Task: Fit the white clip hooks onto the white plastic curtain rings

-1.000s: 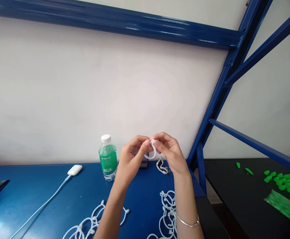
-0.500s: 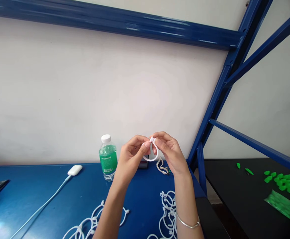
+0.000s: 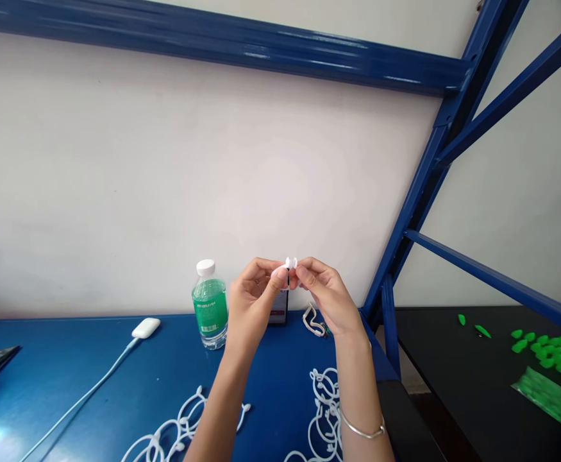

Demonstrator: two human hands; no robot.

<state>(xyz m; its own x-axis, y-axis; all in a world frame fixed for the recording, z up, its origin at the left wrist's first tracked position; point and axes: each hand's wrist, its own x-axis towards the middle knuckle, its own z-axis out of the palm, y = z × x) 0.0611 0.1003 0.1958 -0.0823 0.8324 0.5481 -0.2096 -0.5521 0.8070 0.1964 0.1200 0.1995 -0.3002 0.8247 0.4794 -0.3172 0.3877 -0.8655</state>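
Observation:
My left hand (image 3: 256,298) and my right hand (image 3: 326,292) meet above the blue table, thumbs and fingertips pinched. Between them is a small white loop piece (image 3: 288,263), with two little knobs showing on top; fingers cover most of its band. On the table beside my left forearm lie several white rings with small knobs (image 3: 184,422). A second heap of such white rings (image 3: 326,410) sits next to my right forearm, which wears a silver bracelet.
A bottle with green label (image 3: 210,308) stands left of my hands. Behind them are a dark box (image 3: 279,311) and a beige cord (image 3: 313,323). A white charger (image 3: 145,328) trails its cable leftward. Blue frame bars (image 3: 415,192) rise at right, near green pieces (image 3: 549,353) on a black table.
The white loop hung open below my fingertips before; now its band is mostly hidden and its knobs point up. My hands have shifted slightly, and more of the dark box shows.

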